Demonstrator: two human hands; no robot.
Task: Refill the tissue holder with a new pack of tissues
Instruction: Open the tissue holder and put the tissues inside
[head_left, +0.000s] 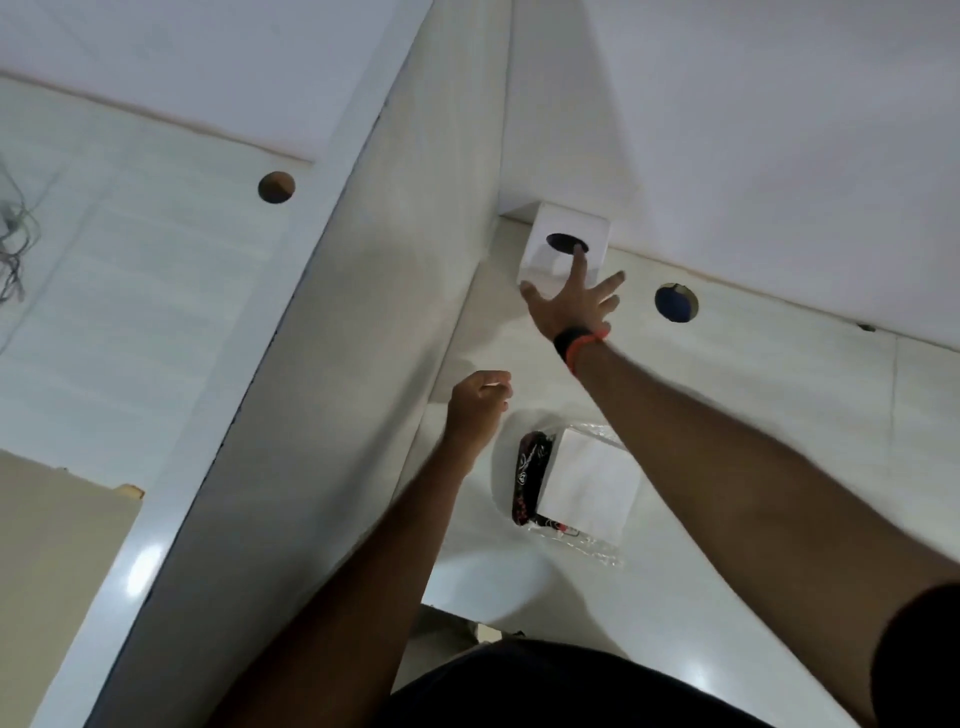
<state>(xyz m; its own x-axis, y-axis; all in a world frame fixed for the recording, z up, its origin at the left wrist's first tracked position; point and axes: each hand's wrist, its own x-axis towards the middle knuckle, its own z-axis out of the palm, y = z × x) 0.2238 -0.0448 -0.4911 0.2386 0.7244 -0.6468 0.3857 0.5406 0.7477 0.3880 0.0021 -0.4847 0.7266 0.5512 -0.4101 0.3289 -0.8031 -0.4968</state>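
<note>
Seemingly, splayed fingers (581, 262) touching holder (563, 249).

We saw the tissue holder (563, 249) far back in the desk (753, 467) corner, against the divider (374, 312) | our right hand (571, 301) reached its top hole | tissue pack (587, 486) lay nearer us on the desk | our left hand (478, 402) hung left of the pack, by the divider

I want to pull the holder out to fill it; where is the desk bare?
Bare desk lies right of the tissue pack, below the cable hole. The corner is crowded: the tissue holder sits against the partition, under the right hand.
</note>
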